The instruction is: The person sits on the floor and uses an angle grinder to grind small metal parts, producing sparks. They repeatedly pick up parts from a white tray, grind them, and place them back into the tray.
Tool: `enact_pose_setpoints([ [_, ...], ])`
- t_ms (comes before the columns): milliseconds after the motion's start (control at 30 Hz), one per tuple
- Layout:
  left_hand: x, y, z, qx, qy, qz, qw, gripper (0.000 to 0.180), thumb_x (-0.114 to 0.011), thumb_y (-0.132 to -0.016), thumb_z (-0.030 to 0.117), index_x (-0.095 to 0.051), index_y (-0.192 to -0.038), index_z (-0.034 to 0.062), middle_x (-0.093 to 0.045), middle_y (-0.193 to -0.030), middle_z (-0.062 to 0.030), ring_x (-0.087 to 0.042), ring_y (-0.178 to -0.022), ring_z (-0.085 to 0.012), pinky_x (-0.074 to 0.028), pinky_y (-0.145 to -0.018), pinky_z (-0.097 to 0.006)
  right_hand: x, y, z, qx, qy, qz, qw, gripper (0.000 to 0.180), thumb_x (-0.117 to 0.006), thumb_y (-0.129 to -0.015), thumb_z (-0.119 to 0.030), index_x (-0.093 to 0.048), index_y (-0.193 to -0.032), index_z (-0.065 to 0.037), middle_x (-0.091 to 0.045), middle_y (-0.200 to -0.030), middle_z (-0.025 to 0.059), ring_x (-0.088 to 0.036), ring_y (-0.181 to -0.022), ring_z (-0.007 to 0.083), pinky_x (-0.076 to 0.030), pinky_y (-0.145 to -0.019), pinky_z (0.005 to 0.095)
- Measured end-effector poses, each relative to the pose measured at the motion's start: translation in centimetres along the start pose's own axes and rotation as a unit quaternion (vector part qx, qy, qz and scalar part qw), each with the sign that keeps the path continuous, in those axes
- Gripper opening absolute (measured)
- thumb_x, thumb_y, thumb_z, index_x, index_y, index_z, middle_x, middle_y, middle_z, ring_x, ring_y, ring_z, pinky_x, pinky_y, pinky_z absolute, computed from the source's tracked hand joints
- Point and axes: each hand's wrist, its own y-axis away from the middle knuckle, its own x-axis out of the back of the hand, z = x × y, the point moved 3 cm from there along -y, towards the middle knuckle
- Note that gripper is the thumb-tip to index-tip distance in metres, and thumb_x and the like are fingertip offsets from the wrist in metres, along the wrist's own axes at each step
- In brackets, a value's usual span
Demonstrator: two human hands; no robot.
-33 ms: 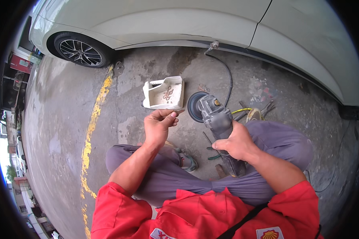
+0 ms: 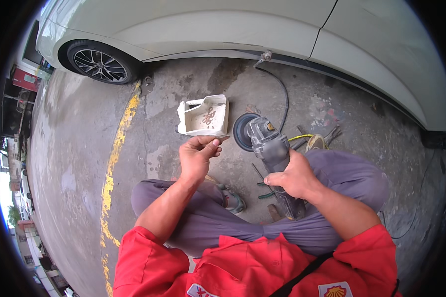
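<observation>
Lying open, white tray (image 2: 191,119) holds small bolts (image 2: 208,117).

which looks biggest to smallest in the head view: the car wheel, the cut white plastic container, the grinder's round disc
1. Car wheel, largest, though it sits farther off near the bent rim.
2. Cut white plastic container, close behind in apparent size, so these two are unsure.
3. Grinder's round disc, clearly smallest, partly hidden by the grinder that the right hand holds.
</observation>
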Motion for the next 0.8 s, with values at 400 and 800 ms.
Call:
enact_pose_setpoints([
  [400,0.1,0.2,0.5,0.029,-0.014,0.016,0.999,0.011,-0.075,-0.095,0.006,-0.073,-0.100,-0.0032,-0.074,-0.090,-0.0079,-0.066,-0.072,-0.0122,-0.056,-0.066,-0.026,0.2,0.0,0.3,-0.008,-0.008,-0.006,1.000,0.050,-0.084,-0.067,-0.022,-0.064,-0.107,0.000,-0.071,-0.090,0.0138,-0.068,-0.083,0.0264,-0.054,-0.081,0.0380],
  [800,0.8,0.3,0.9,0.200,0.068,-0.041,0.977,0.006,-0.071,-0.097,0.010,-0.070,-0.096,0.0034,-0.069,-0.084,-0.0023,-0.045,-0.059,-0.0045,-0.035,-0.051,-0.019,-0.3,0.3,-0.4,0.005,0.080,0.029,0.996,0.060,-0.082,-0.066,-0.025,-0.063,-0.117,0.000,-0.073,-0.104,0.0211,-0.071,-0.098,0.0379,-0.054,-0.089,0.0418],
])
